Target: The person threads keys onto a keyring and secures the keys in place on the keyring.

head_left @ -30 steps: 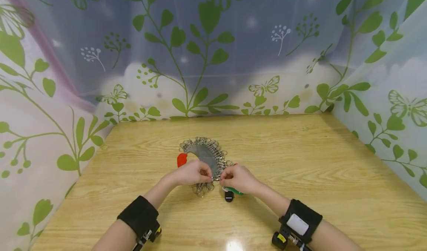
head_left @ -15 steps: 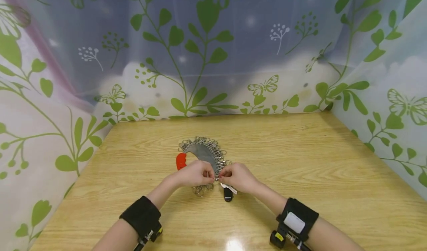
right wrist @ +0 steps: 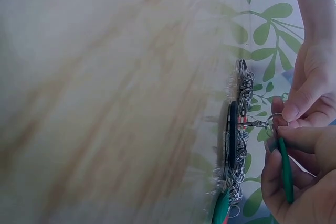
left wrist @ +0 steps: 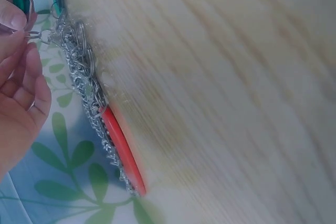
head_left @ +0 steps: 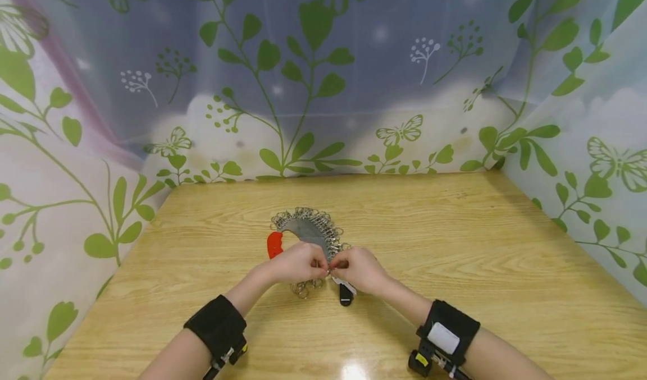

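A grey crescent-shaped plate (head_left: 305, 227), fringed with metal clasps and split rings, lies on the table in the head view. Over its near right end the two hands meet fingertip to fingertip. My left hand (head_left: 302, 262) pinches a small metal ring (right wrist: 270, 121) that is linked to a clasp on the fringe. My right hand (head_left: 363, 269) holds a flat green-and-white piece (right wrist: 286, 169), its end right at that ring. In the head view this piece (head_left: 345, 284) shows its pale side below the right fingers. The fingers hide much of where ring and piece meet.
A red flat piece (head_left: 274, 244) sits at the crescent's left end. A black tag-like piece (head_left: 346, 296) lies just below the right hand. Another green piece (right wrist: 221, 207) lies by the clasps. A leaf-patterned curtain (head_left: 303, 88) stands behind the wooden table (head_left: 455, 228).
The piece in my right hand has turned from its green side to its pale side in the head view. Both hands have drawn slightly closer, the left shifting a little right.
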